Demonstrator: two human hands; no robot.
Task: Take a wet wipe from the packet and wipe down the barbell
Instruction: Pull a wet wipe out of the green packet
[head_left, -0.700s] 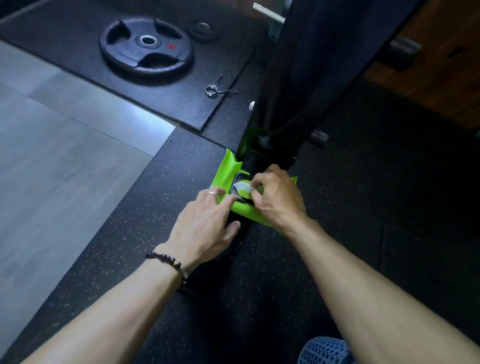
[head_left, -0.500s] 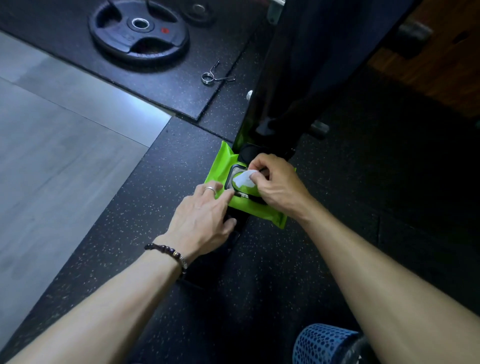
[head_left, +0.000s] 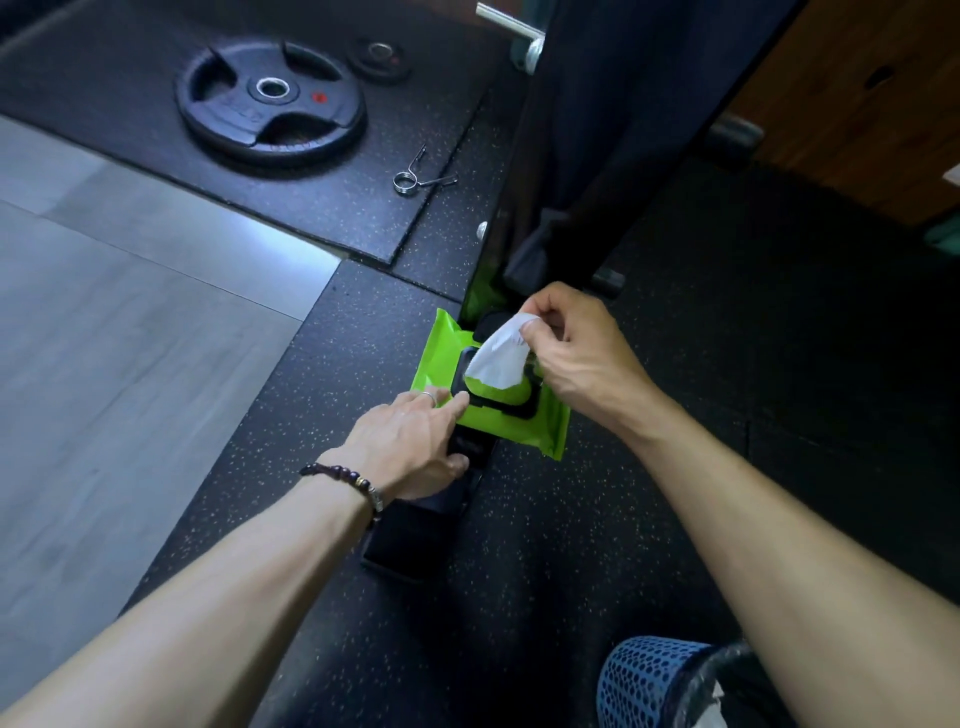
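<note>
A bright green wet-wipe packet (head_left: 540, 431) lies on the black rubber floor against the foot of a dark rack, its black lid open. A white wet wipe (head_left: 498, 358) stands half out of the opening, pinched at its top corner by my right hand (head_left: 576, 353). My left hand (head_left: 410, 447) presses flat on the packet's near left end, fingers spread, a ring on one finger. A silver bar end (head_left: 506, 26) shows at the top of the frame; the remainder of the barbell is out of view.
A large black weight plate (head_left: 270, 98) and a small plate (head_left: 382, 60) lie on the mat at the back left, with a spring collar (head_left: 415, 174) near them. Grey floor lies to the left. A blue mesh bin (head_left: 654, 680) sits at the bottom right. The dark rack upright (head_left: 597, 130) rises behind the packet.
My right hand has lifted, drawing the white wipe up and further out of the packet. My left hand stays pressed on the packet. The camera has shifted slightly.
</note>
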